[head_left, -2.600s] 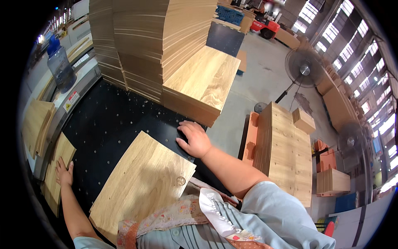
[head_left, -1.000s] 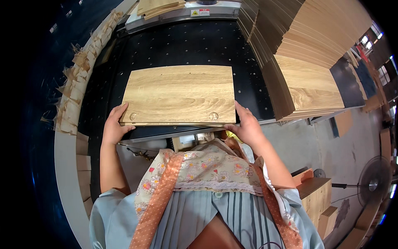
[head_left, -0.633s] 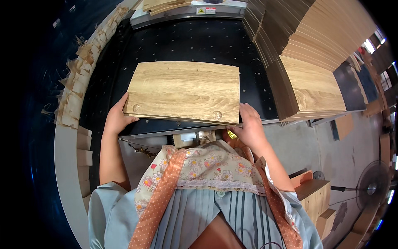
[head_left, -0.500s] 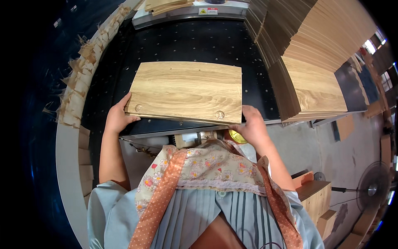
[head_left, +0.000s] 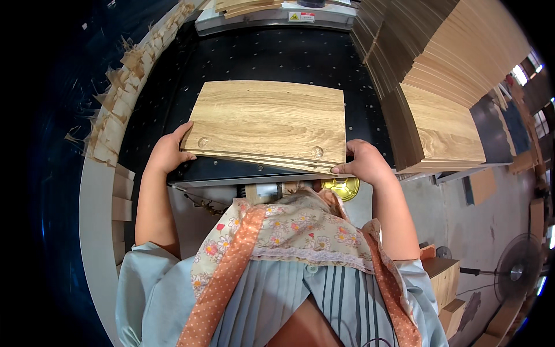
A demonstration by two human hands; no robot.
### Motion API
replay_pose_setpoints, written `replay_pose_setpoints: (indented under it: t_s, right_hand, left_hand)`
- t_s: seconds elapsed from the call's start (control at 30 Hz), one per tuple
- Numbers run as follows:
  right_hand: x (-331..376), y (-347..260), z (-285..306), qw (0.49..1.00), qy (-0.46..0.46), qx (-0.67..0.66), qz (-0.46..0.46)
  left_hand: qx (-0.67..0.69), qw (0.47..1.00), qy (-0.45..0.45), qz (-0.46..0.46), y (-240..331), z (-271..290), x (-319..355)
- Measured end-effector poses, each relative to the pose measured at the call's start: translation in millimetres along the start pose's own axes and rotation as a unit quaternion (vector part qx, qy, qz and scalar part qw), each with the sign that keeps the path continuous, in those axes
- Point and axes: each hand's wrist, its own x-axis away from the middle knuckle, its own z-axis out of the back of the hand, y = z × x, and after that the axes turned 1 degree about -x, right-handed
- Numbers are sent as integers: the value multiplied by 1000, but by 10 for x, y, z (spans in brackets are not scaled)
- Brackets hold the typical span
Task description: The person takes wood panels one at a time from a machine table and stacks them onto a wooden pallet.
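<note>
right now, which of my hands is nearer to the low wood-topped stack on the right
Right. The right hand is left of the low wood-topped stack, gripping the right end of the boards; the left hand is farther, at their left end.

Round fan (head_left: 516,272) and warning label (head_left: 301,17)

The lower boards (head_left: 289,165) are mostly covered by the top board (head_left: 272,121), so their number cannot be told. The yellow round object (head_left: 347,191) is partly hidden under the table (head_left: 277,52). The tall stack (head_left: 451,52) is cut off by the upper edge. The label's (head_left: 301,17) print is too small to be read; the fan's (head_left: 516,272) blades are blurred.
</note>
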Motion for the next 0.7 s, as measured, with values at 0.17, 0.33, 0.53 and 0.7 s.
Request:
replay_pose_setpoints:
  t_s: [0.17, 0.33, 0.53, 0.7]
  right_hand:
    - [44, -137, 5, 994, -19, 108, -8]
    - [130, -168, -36, 994, -4, 109, -31]
    - [195, -176, -35, 997, -18, 68, -42]
    - [231, -87, -143, 999, 20, 24, -30]
  left_hand:
    - [-15, 999, 42, -29, -66, -76, 53]
    - [-8, 994, 78, -72, -138, -126, 53]
    - [-37, 999, 18, -36, 5, -18, 6]
    - [-112, 991, -66, 23, 228, 71, -96]
